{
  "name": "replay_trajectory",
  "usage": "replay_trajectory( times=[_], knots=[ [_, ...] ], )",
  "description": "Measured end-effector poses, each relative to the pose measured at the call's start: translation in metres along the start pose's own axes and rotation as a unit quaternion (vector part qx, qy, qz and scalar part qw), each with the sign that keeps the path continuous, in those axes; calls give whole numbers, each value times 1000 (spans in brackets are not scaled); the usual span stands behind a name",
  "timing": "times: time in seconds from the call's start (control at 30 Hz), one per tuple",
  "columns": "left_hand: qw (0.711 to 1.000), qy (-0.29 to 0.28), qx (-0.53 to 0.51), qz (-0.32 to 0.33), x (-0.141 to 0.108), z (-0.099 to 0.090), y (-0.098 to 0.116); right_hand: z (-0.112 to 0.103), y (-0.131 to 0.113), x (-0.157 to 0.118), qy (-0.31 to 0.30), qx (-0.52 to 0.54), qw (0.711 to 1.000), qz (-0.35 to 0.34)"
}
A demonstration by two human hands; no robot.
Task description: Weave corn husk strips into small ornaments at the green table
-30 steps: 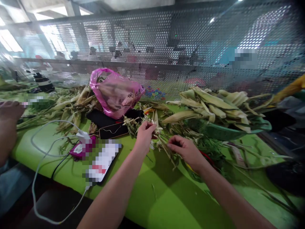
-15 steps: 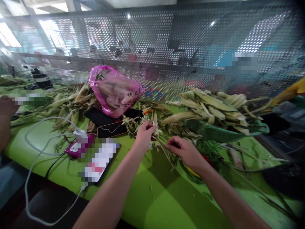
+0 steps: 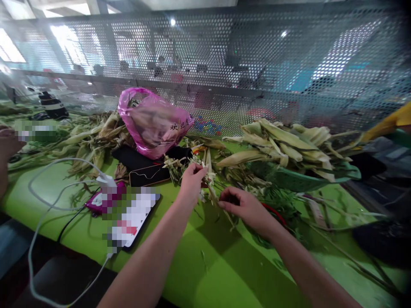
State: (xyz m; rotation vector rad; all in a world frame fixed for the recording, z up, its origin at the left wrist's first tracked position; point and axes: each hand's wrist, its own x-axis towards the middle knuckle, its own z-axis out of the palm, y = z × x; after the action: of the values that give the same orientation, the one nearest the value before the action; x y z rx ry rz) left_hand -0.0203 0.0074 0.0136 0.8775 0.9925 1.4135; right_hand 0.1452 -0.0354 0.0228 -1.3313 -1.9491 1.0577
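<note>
My left hand (image 3: 192, 183) is closed in a pinch on a pale corn husk strip (image 3: 212, 195), above the middle of the green table. To its right, my right hand (image 3: 242, 207) has its thumb and fingers curled together at the lower part of that strip; the exact grip is partly hidden by the fingers. Thin husk ends hang down between the two hands. Just behind my left hand lies a small bunch of woven-looking husk pieces (image 3: 175, 167). A heap of dry corn husks (image 3: 289, 143) fills a green basket (image 3: 298, 179) at the right.
A pink plastic bag (image 3: 154, 124) stands at the back. Left of my arms lie a dark phone (image 3: 149, 174), a lit phone (image 3: 136, 220) and a purple power strip (image 3: 104, 199) with cables. Another person's hand (image 3: 9, 141) shows at the left edge. A perforated metal screen (image 3: 205, 55) stands behind.
My right hand has shifted slightly left, closer to my left hand and the husk strip. My left hand stays nearly in place, still pinching.
</note>
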Motion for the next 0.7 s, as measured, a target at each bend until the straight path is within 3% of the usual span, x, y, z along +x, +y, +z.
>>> replay_trajectory(
  times=[0.13, 0.43, 0.7],
  knots=[
    [1000, 8, -14, 0, -2, 1, 3, 5, -1, -1, 7, -87, 996, -11],
    [1000, 10, 15, 13, 0, -1, 4, -5, 2, -2, 42, -63, 997, -14],
    [988, 22, 106, 113, 7, -5, -7, -8, 1, -3, 101, -138, 985, -39]
  ],
)
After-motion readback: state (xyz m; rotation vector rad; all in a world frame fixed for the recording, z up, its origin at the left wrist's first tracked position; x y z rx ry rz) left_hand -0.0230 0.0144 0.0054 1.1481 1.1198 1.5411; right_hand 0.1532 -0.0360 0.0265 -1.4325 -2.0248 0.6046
